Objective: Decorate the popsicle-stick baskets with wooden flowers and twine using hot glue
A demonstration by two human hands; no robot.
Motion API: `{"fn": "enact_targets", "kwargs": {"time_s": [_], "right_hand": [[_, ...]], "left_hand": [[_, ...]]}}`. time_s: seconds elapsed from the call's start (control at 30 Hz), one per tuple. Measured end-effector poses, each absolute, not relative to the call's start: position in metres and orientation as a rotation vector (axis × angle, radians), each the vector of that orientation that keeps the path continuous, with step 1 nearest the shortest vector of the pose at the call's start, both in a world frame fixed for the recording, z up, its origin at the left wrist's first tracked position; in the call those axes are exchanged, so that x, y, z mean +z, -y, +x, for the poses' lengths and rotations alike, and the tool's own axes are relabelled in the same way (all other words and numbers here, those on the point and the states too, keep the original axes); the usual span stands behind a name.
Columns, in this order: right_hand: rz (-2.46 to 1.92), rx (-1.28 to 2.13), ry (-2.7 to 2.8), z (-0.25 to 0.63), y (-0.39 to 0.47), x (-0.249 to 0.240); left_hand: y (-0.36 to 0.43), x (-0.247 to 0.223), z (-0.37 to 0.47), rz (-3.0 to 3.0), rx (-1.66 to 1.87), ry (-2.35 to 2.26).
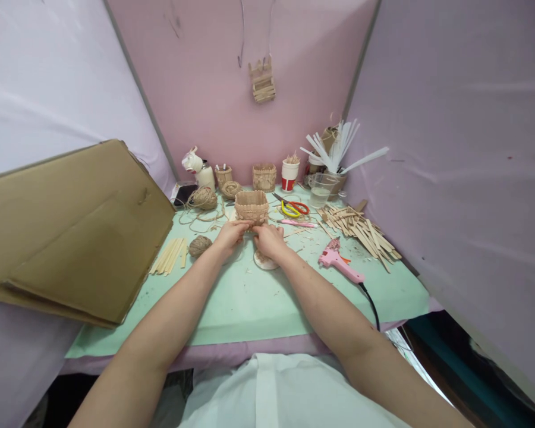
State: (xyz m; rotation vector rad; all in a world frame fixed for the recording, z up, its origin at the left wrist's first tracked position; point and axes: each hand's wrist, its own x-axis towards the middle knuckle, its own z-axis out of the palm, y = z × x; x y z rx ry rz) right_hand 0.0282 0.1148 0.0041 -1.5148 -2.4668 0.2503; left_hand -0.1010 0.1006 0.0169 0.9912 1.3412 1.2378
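A small square basket (252, 208) with a braided rim, light brown and open at the top, is in front of me near the middle of the table. My left hand (232, 235) reaches its lower front edge from the left, fingers pinched together there. From the right, my right hand (268, 239) meets it at the same edge with curled fingers. Both sets of fingertips almost touch, and what small detail lies between them is hidden. Beneath my right wrist lies a pale round disc (264, 260), partly covered. A ball of twine (200, 245) rests beside my left wrist.
On the right are a pink glue gun (340, 263) with a cord and a pile of wooden sticks (361, 230). Scissors (291, 206) and a pink pen-like tool (298, 223) lie behind. Flat sticks (169, 257) and a large cardboard sheet (71, 232) are at left.
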Motion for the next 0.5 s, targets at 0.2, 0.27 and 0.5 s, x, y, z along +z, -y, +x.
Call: {"fn": "enact_targets", "kwargs": {"time_s": [0.2,0.27,0.5], "right_hand": [[-1.530,0.270,2.464,0.0280,-0.1142,0.0046],[-1.530,0.272,2.461,0.0277,-0.1136,0.0050],[-1.530,0.278,2.465,0.0276,-0.1123,0.0078]], "left_hand": [[-0.1045,0.0134,-0.1053,0.901,1.266,-1.247],[-0.1053,0.0119,-0.1065,0.915,1.268,-1.259],[-0.1042,0.0132,-0.1071,1.217,1.269,-1.553]]}}
